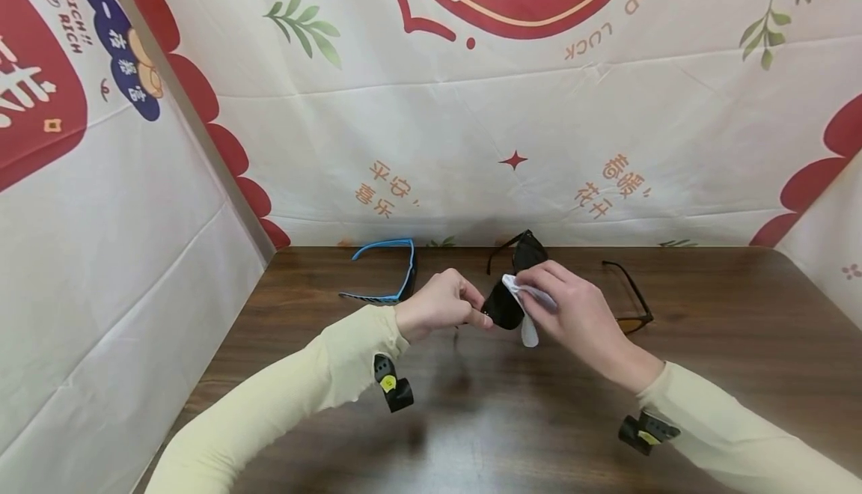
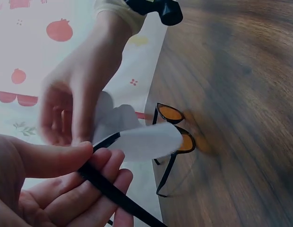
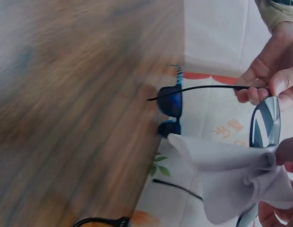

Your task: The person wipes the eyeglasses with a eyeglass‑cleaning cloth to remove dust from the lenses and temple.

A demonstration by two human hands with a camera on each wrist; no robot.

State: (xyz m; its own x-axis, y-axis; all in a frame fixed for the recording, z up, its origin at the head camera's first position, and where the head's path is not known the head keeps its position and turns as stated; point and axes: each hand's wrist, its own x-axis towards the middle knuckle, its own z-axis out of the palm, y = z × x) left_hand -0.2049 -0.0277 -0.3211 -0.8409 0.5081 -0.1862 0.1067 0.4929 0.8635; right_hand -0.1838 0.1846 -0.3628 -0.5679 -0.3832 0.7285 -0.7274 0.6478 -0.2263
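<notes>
My left hand (image 1: 450, 303) pinches a pair of black sunglasses (image 1: 500, 305) near the hinge, holding them above the table with their arms unfolded. In the left wrist view, thumb and fingers lie on the black arm (image 2: 113, 191). A white cloth (image 1: 530, 331) is gripped by my right hand (image 1: 572, 314) and lies over part of the frame beside the nearer lens. The right wrist view shows this cloth (image 3: 231, 175) bunched between the fingers, hiding the middle of the sunglasses. One dark, reflective lens (image 3: 265, 123) shows above the cloth.
Blue-framed sunglasses (image 1: 409, 273) rest on the brown wooden table (image 1: 539, 419) at the back left. Black-framed glasses with amber lenses (image 2: 171, 113) lie to the right. A printed white cloth backdrop (image 1: 431, 127) hangs behind the table's far edge.
</notes>
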